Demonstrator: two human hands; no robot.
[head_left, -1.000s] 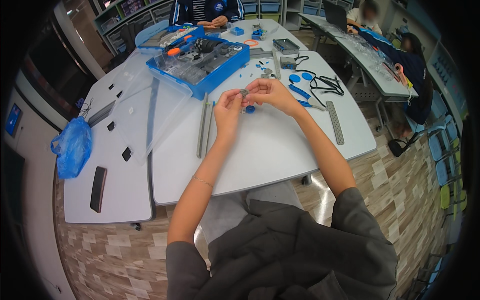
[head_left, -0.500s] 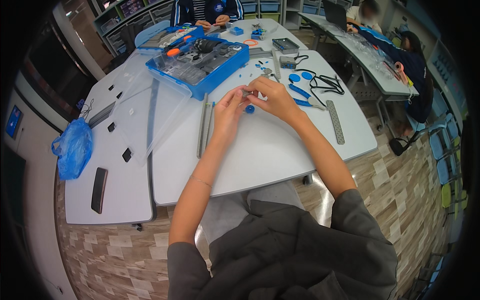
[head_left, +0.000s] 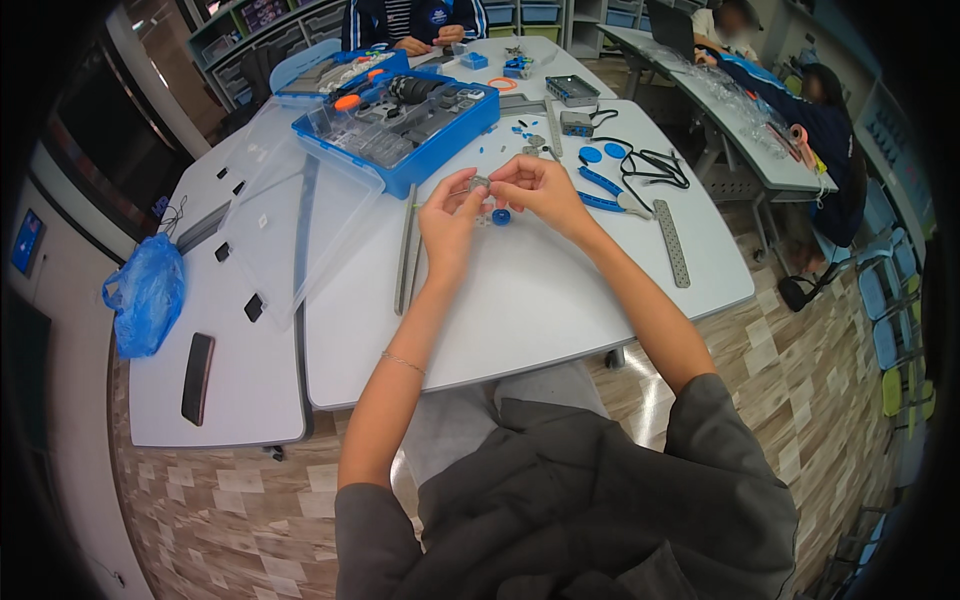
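A small grey round part (head_left: 479, 184) sits between the fingertips of both hands, above the white table. My left hand (head_left: 449, 215) pinches it from the left, and my right hand (head_left: 540, 194) grips it from the right. Its exact kind is too small to make out. Just below the fingers lies a small blue round piece (head_left: 501, 217) on the tabletop. Long grey beams (head_left: 407, 255) rest beside my left wrist. Right of my right hand are blue-handled pliers (head_left: 606, 193) and a flat grey perforated plate (head_left: 671, 245).
A blue parts case (head_left: 440, 140) with its transparent lid (head_left: 270, 240) stands far left. A grey module (head_left: 576, 124), black cables (head_left: 655, 165) and blue discs (head_left: 590, 155) lie at the far right. On the left are a phone (head_left: 198, 379) and a blue plastic bag (head_left: 147, 300). Another person's hands (head_left: 430, 45) work across the table.
My hands have shifted slightly left and the fingers have opened up a little, so more of the grey round part shows. The things on the table have stayed in place.
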